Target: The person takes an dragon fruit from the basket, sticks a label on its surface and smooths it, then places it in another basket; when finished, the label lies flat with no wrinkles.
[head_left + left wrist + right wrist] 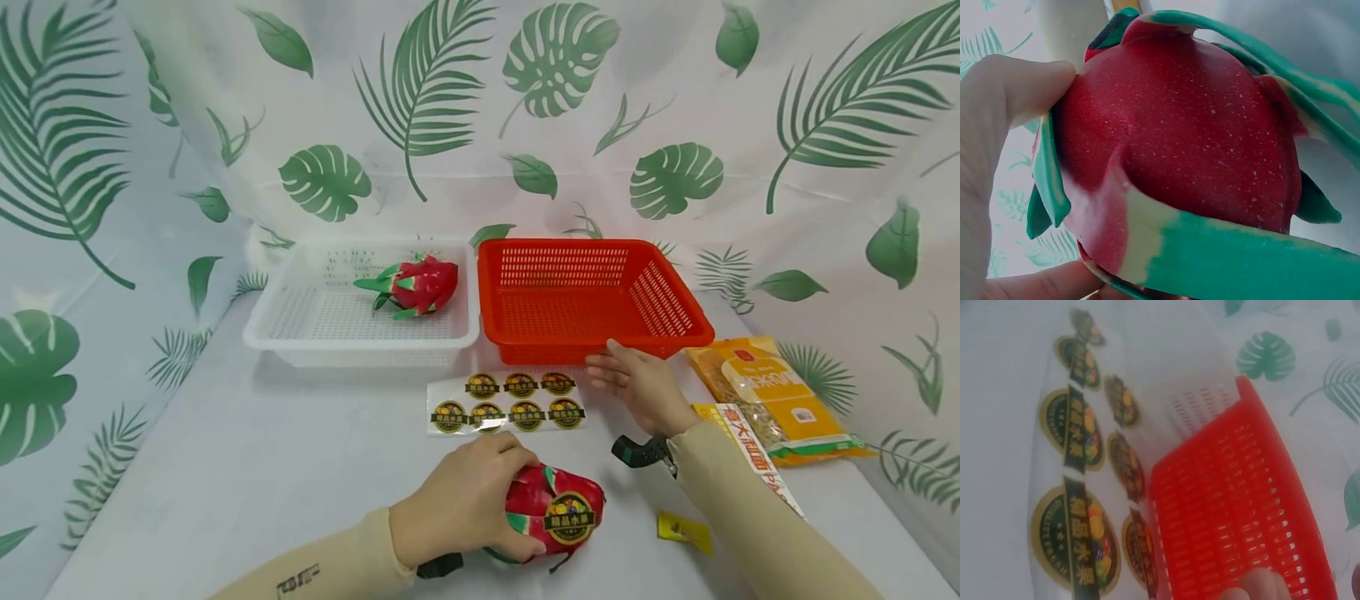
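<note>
In the head view my left hand [468,492] grips a red dragon fruit [532,496] with green scales, near the table's front edge. A round black and gold sticker [570,518] is on its side. In the left wrist view the thumb and fingers hold the dragon fruit [1197,131] around its side. My right hand [641,387] is at the front wall of the red basket [517,350], its fingers loosely extended. Fingertips [1259,584] overlap the basket [1222,506] in the right wrist view; contact is unclear. A sheet of stickers [504,404] lies left of this hand.
A white basket [360,343] holds another dragon fruit [427,286], left of the red basket. On the right lie an orange food bag [776,400] and a pasta packet [750,442], partly behind the right sleeve. A small yellow packet [684,532] lies near the front. Leaf-patterned cloth surrounds the table.
</note>
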Demonstrator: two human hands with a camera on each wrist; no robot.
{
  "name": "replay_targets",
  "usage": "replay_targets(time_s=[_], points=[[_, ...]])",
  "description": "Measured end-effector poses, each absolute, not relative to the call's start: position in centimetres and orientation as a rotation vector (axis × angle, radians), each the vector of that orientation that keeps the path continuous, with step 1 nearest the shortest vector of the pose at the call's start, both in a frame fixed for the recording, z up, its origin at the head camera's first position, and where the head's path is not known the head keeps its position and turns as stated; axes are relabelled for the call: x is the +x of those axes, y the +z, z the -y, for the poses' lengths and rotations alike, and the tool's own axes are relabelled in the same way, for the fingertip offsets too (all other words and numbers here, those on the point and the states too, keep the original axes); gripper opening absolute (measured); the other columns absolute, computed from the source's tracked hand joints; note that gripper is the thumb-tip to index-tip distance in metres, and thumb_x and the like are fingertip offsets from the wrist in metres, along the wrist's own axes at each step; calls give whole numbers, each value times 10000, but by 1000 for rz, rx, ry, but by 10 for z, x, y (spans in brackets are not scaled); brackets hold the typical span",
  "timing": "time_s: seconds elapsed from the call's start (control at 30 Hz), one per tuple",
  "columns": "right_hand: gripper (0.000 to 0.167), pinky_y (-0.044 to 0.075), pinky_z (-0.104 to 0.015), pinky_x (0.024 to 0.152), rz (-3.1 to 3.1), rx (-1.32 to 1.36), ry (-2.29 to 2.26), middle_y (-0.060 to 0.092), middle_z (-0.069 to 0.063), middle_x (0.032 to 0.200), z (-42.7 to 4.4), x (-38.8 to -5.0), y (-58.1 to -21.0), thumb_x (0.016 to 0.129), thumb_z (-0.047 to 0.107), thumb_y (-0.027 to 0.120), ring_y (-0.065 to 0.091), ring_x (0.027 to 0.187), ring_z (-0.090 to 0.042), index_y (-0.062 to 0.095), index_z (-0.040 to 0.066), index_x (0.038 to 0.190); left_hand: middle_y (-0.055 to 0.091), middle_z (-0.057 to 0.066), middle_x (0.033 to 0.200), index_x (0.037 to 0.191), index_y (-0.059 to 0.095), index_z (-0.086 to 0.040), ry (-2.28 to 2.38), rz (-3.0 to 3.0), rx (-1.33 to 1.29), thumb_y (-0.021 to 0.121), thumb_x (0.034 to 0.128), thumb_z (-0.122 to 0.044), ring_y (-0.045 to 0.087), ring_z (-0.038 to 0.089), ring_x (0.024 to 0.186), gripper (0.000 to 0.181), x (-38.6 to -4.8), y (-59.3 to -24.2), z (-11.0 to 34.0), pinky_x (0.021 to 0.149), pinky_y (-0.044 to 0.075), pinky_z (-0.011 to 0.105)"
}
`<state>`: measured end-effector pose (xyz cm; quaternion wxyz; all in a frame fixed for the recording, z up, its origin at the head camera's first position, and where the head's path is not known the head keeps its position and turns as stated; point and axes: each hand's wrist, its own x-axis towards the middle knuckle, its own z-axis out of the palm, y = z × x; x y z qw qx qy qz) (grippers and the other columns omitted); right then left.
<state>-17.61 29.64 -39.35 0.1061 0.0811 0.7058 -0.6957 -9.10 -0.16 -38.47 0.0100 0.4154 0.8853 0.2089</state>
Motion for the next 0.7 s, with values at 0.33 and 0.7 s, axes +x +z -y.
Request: replay_targets(time_s=[0.33,0.7], points=[[412,602,-193,863,-1825,383,-2288,791,89,934,-302,-185,-393,1068,417,528,762,903,-70,607,70,1275,672,1,1142,1258,688,-131,759,-2842,1195,927,688,-567,613,100,976,757,-122,-355,10,802,592,212],[202,615,-215,857,-1642,460,-2437,815,42,905,-307,-186,-391,1005,365,648,787,870,-96,760,202,966,673,31,1150,1266,683,-104,811,-2968,1220,934,704,-516,636,129,976,741,-180,-318,3,797,613,253]])
